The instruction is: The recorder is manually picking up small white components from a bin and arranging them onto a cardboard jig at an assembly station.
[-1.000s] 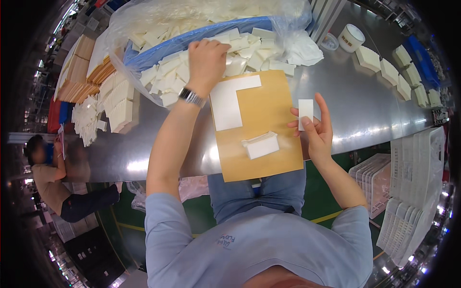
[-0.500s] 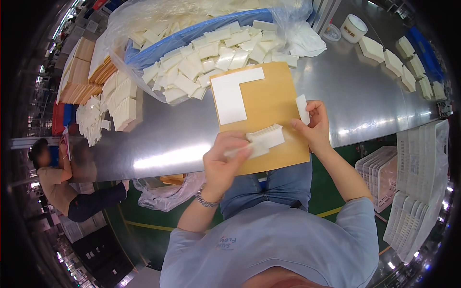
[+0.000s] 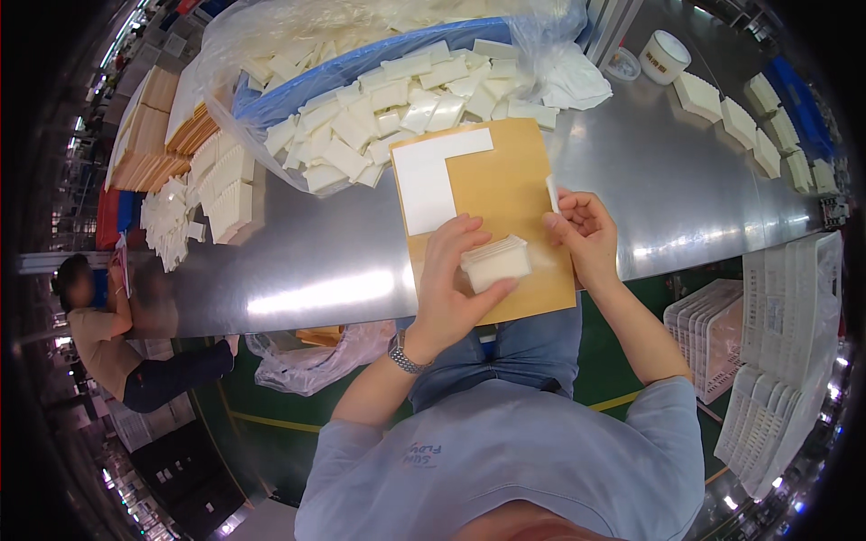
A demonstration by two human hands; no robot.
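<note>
On a brown cardboard sheet (image 3: 514, 194) lies a small stack of flat white rectangular pieces (image 3: 498, 263). My left hand (image 3: 448, 284) reaches around the left side of this stack, its thumb along the near edge and its fingertips at the far edge. Over the right edge of the sheet, my right hand (image 3: 586, 236) pinches a thin white piece (image 3: 552, 194), seen nearly edge-on, between thumb and fingers. A white L-shaped panel (image 3: 424, 189) covers the upper left of the sheet.
Behind the sheet, loose white pieces (image 3: 347, 135) spill from a plastic-lined blue bin (image 3: 379, 61). Brown stacks (image 3: 144, 126) and rows of white pieces (image 3: 230, 194) stand left on the metal table (image 3: 307, 261). A white tub (image 3: 665, 56) is far right; a person (image 3: 104, 334) is at left.
The white piece in my left hand has come down onto the stack, and that hand has shifted right around it. My right hand has turned its piece closer to edge-on.
</note>
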